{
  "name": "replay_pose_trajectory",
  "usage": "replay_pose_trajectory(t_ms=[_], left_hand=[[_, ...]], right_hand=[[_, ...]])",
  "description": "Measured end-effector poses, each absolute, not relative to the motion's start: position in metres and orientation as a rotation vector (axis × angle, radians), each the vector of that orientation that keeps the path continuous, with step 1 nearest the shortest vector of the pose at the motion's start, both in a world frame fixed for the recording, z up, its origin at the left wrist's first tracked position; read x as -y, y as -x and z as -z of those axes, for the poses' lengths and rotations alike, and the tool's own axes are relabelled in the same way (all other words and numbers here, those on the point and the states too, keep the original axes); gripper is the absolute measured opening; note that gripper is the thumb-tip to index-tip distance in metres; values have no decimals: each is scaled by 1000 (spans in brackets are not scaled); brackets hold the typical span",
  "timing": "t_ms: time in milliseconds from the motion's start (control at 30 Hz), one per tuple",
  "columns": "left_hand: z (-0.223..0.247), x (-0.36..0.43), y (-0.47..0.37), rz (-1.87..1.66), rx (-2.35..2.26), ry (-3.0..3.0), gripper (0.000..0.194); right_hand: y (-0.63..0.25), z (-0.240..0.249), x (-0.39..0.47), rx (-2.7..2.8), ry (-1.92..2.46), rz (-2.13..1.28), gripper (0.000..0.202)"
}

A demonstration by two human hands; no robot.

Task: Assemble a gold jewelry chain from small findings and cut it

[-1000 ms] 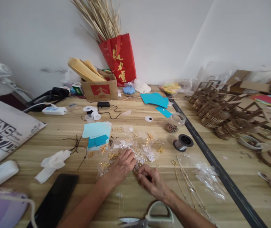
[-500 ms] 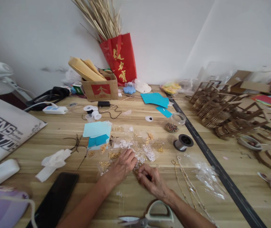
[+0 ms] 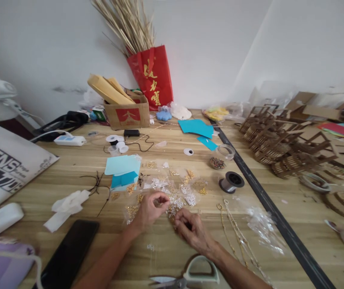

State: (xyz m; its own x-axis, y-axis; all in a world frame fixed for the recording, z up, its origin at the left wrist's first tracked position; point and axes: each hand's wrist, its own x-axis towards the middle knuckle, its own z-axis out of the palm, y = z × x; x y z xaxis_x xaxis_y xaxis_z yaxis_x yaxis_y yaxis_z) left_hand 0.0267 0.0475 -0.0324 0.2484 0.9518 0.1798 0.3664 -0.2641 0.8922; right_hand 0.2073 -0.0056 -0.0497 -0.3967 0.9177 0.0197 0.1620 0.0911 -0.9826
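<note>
Left hand (image 3: 150, 210) pinched and right hand (image 3: 192, 228) curled, any contents too small to discern, flank silver-toned jewelry findings (image 3: 177, 202), apparently spread for easy reach.

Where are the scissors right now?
In the head view, the scissors lie at the bottom edge, slightly right of centre, close beside the right forearm and below the right hand in the picture.

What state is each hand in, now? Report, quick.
Left hand: closed, fingers curled; whether it holds anything cannot be told.
Right hand: closed, fingers curled; anything held is hidden.
</note>
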Motion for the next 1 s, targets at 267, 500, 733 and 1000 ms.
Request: replay_pose_trajectory(t_ms=[267,500,733,1000], left_hand=[[29,-45,-19,-919,-1082,-1267,17],[25,-44,-19,-896,-1023,-1278,14],[25,-43,-20,-840,-1017,-1254,16],[27,-40,-25,-786,-1016,-1177,20]], right_hand=[[-206,45,6,1682,1079,-1354,25],[-206,43,6,1658,1079,-1370,26],[-206,41,5,1617,1099,-1385,30],[-206,42,6,1605,1085,-1358,28]])
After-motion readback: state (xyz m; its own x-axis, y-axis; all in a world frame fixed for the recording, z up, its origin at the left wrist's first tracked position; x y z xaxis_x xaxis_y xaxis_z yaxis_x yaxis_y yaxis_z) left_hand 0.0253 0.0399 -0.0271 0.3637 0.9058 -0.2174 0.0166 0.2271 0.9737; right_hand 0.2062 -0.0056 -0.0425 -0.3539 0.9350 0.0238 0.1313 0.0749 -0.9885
